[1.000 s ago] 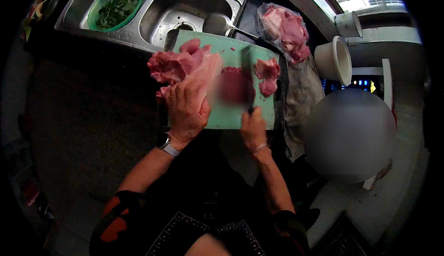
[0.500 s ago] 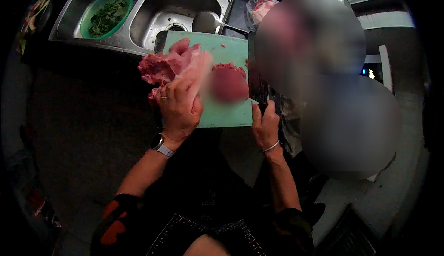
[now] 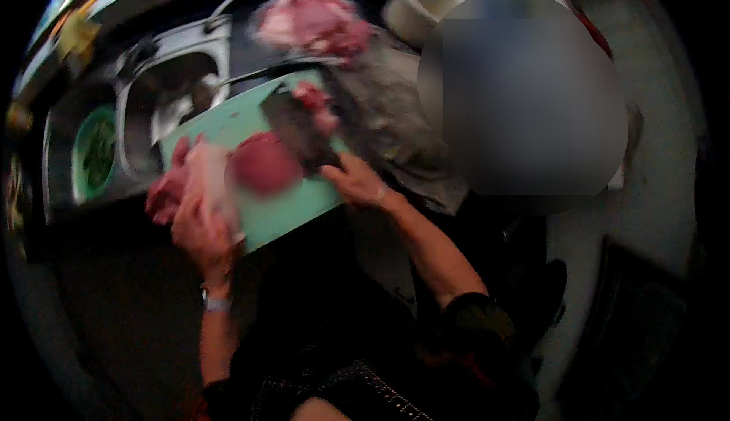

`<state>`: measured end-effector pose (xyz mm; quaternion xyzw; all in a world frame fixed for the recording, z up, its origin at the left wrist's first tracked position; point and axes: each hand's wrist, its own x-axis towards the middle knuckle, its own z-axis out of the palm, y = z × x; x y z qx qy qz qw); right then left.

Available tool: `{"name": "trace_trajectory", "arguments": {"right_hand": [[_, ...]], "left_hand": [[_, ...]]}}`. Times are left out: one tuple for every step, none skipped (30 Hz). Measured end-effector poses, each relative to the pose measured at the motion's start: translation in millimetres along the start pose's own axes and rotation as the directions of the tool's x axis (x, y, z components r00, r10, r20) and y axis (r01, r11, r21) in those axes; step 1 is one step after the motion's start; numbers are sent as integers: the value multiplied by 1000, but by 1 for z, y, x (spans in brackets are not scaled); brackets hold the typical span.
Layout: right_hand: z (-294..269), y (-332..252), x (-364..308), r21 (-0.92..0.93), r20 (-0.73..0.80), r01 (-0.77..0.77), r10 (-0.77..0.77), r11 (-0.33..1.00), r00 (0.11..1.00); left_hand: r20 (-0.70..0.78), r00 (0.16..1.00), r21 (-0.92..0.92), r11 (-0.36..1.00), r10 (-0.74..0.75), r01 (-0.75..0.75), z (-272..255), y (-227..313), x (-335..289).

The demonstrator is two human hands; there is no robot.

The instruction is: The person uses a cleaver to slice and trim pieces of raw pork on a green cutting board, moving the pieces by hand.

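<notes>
A pale green cutting board [image 3: 283, 217] lies in front of the sink. On its left side my left hand [image 3: 202, 232] rests with fingers bent over a large piece of raw meat [image 3: 207, 174] with a pale, fatty side. My right hand [image 3: 356, 180] grips the handle of a wide, dark-bladed cleaver [image 3: 293, 123], the blade reaching across the board's right part. Beside the blade, toward the far right corner, are small cut meat pieces [image 3: 315, 100]. A round mound of red meat [image 3: 262, 163], partly blurred, sits between the large piece and the cleaver.
At the left, a double steel sink [image 3: 129, 90] holds a green basin [image 3: 82, 136] of leafy greens. Behind the board lie more raw meat in clear plastic [image 3: 312, 22] and a pale pot [image 3: 418, 3]. A crumpled grey sheet [image 3: 399, 109] spreads to the right, beside a large blurred patch.
The view has swung right, bringing the bagged meat and pot into sight. The cleaver has moved from the board's right edge to lie beside small meat pieces. My left hand stays on the meat.
</notes>
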<state>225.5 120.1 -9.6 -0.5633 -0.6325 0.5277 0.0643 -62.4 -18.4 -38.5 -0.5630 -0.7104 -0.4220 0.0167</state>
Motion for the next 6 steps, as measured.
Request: {"name": "trace_trajectory", "arguments": {"right_hand": [[-2, 20, 4, -76, -95, 116, -123, 990, 988], [1, 34, 12, -202, -150, 110, -142, 973, 978], [0, 16, 10, -279, -164, -9, -38, 960, 986], [3, 16, 7, -341, -233, 3, -87, 940, 969], [9, 18, 8, -346, -300, -30, -80, 938, 951], [15, 17, 9, -284, -312, -24, -68, 959, 947]], "left_hand": [[59, 998, 1, 999, -32, 32, 2, 4, -1], [113, 992, 19, 998, -60, 58, 0, 6, -1], [105, 991, -22, 996, -82, 85, -2, 2, -3], [111, 989, -71, 992, -98, 106, -1, -2, -4], [124, 986, -114, 986, -111, 125, -2, -6, -2], [149, 987, -138, 987, -59, 80, 7, 0, 8]]}}
